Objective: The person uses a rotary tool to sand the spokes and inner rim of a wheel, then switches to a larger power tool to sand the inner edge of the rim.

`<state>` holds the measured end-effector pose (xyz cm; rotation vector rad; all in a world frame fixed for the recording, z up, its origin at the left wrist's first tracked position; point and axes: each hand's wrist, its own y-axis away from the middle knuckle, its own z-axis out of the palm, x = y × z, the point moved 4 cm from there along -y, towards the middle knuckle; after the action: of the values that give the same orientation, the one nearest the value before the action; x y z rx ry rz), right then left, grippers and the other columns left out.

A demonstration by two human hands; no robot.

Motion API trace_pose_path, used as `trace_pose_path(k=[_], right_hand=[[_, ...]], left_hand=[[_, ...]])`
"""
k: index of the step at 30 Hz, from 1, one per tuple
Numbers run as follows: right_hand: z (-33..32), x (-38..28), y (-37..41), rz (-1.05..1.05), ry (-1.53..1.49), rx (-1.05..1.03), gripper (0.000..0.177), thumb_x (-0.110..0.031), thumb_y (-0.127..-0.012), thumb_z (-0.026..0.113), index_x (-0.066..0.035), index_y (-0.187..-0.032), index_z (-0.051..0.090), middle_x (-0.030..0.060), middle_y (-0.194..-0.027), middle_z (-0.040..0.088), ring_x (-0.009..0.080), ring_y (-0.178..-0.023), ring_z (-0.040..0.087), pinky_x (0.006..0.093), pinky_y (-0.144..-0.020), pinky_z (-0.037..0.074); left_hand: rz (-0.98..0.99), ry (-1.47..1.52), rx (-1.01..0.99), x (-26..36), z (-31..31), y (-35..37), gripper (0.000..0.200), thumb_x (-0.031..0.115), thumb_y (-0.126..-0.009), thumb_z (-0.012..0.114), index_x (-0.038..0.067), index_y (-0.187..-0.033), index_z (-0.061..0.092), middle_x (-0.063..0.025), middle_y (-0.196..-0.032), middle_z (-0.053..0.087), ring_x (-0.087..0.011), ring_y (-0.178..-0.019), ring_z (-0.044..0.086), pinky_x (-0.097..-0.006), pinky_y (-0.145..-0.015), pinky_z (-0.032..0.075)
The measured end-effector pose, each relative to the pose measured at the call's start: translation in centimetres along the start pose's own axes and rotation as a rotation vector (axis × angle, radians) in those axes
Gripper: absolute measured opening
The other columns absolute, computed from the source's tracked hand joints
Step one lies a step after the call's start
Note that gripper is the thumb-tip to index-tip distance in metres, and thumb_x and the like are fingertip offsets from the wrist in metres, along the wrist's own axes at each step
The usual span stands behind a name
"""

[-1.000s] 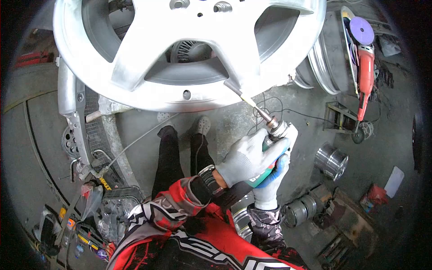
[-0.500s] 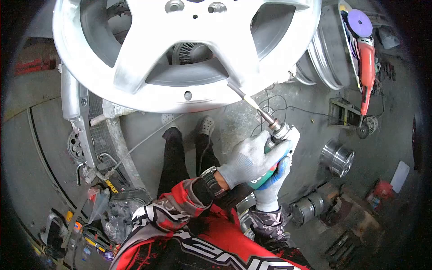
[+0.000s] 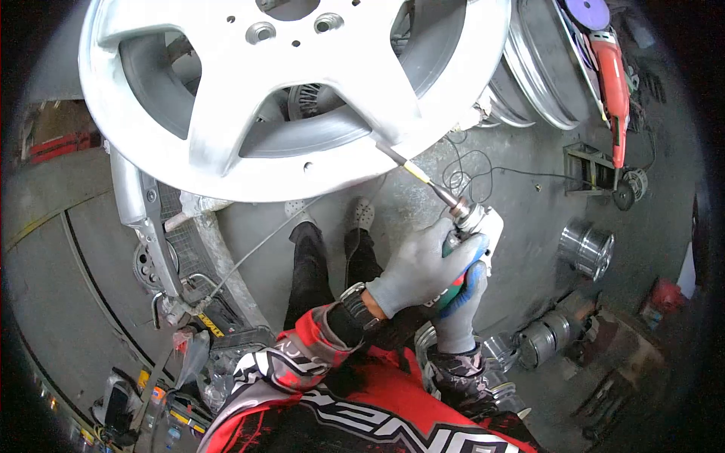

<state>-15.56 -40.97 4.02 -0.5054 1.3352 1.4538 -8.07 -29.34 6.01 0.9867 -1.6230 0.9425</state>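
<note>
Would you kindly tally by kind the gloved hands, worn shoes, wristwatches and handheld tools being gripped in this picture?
Gloved hands: 2
Worn shoes: 2
Wristwatch: 1
Gripped tool: 1
Total: 6

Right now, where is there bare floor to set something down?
Bare floor lies between the power tool and chrome wheel, below the cable in view. Crowded: lower left around the plastic bag, lower right around the silver rims.
</note>
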Motion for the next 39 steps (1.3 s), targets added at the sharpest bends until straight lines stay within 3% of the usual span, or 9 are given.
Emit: trace_pose_path(k=[3,5,8,9,12,15,20,28,39], right_hand=[[-0.3,0.3,0.2,-0.025,-0.019,0.022,0.071,-0.055,-0.103,0.05,-0.005,-0.152,0.042,0.0126,-0.145,0.055,0.0266,-0.132,0.056,0.0425,-0.112,0.046],[0.2,1.0,0.7,0.041,-0.017,0.038,0.073,-0.057,-0.102,0.054,-0.004,-0.151,0.042,0.0126,-0.144,0.055,0.0262,-0.129,0.058,0.0425,-0.109,0.048],[0.5,3.1,1.4,0.119,-0.178,-0.027,0.077,-0.06,-0.099,0.059,-0.003,-0.149,0.043,0.0118,-0.142,0.056,0.0248,-0.128,0.058,0.0413,-0.107,0.049],[1.6,1.9,1.6,0.127,0.007,0.026,0.081,-0.062,-0.096,0.063,-0.003,-0.148,0.044,0.0109,-0.14,0.057,0.0235,-0.127,0.058,0.0402,-0.107,0.05],[3.4,1.3,1.7,0.052,-0.076,-0.015,0.067,-0.048,-0.098,0.063,-0.005,-0.147,0.048,0.009,-0.135,0.059,0.0227,-0.121,0.061,0.0382,-0.103,0.051],[4.3,-0.2,1.3,0.112,-0.125,-0.034,0.08,-0.062,-0.097,0.061,-0.003,-0.149,0.043,0.0106,-0.142,0.055,0.0239,-0.131,0.055,0.0428,-0.111,0.046],[3.8,-0.7,1.1,0.075,-0.216,-0.019,0.079,-0.059,-0.099,0.059,-0.004,-0.152,0.041,0.011,-0.147,0.053,0.0249,-0.133,0.054,0.0428,-0.113,0.044],[2.8,4.0,2.1,0.127,-0.219,0.144,0.055,-0.042,-0.106,0.059,-0.001,-0.142,0.05,0.0058,-0.129,0.062,0.0195,-0.116,0.063,0.0369,-0.098,0.053],[1.2,0.7,0.9,0.01,-0.299,0.095,0.062,-0.049,-0.103,0.061,-0.002,-0.142,0.051,0.007,-0.133,0.06,0.0192,-0.119,0.061,0.0363,-0.099,0.053]], left_hand=[[-0.058,0.121,0.004,0.5,-0.4,-0.3,0.025,0.022,-0.101,0.062,0.0,-0.112,0.064,-0.0158,-0.087,0.061,-0.0304,-0.075,0.066,-0.0404,-0.07,0.053],[-0.495,0.349,-0.061,-0.2,-0.9,0.4,0.031,0.028,-0.101,0.062,0.0,-0.114,0.062,-0.018,-0.087,0.065,-0.0299,-0.077,0.067,-0.0408,-0.072,0.052],[-0.558,0.398,-0.022,-0.9,-1.5,2.0,0.037,0.033,-0.101,0.062,-0.001,-0.116,0.062,-0.0199,-0.088,0.066,-0.027,-0.08,0.068,-0.039,-0.074,0.052],[-0.58,0.345,-0.008,-0.9,-1.9,2.3,0.039,0.035,-0.101,0.061,-0.001,-0.116,0.063,-0.0178,-0.087,0.066,-0.023,-0.082,0.066,-0.0367,-0.077,0.052],[-0.585,0.291,0.03,-0.8,-2.5,2.8,0.041,0.036,-0.101,0.062,-0.001,-0.118,0.064,-0.0165,-0.088,0.067,-0.0218,-0.083,0.066,-0.0366,-0.079,0.052],[-0.613,0.292,-0.041,-0.9,-1.6,1.9,0.044,0.037,-0.1,0.063,-0.001,-0.123,0.064,-0.018,-0.092,0.07,-0.0244,-0.085,0.069,-0.0385,-0.081,0.053],[-0.55,0.293,-0.103,-1.7,-0.1,0.9,0.045,0.037,-0.101,0.062,-0.001,-0.125,0.063,-0.0201,-0.094,0.071,-0.0249,-0.087,0.071,-0.0401,-0.081,0.053],[-0.604,0.245,-0.028,-1.1,-2.5,3.5,0.041,0.033,-0.102,0.062,-0.002,-0.123,0.063,-0.0252,-0.092,0.069,-0.0271,-0.085,0.071,-0.041,-0.077,0.053],[-0.634,0.269,-0.126,-0.5,0.5,-0.1,0.038,0.035,-0.1,0.065,0.0,-0.116,0.065,-0.0222,-0.093,0.07,-0.0281,-0.086,0.071,-0.0411,-0.081,0.054]])
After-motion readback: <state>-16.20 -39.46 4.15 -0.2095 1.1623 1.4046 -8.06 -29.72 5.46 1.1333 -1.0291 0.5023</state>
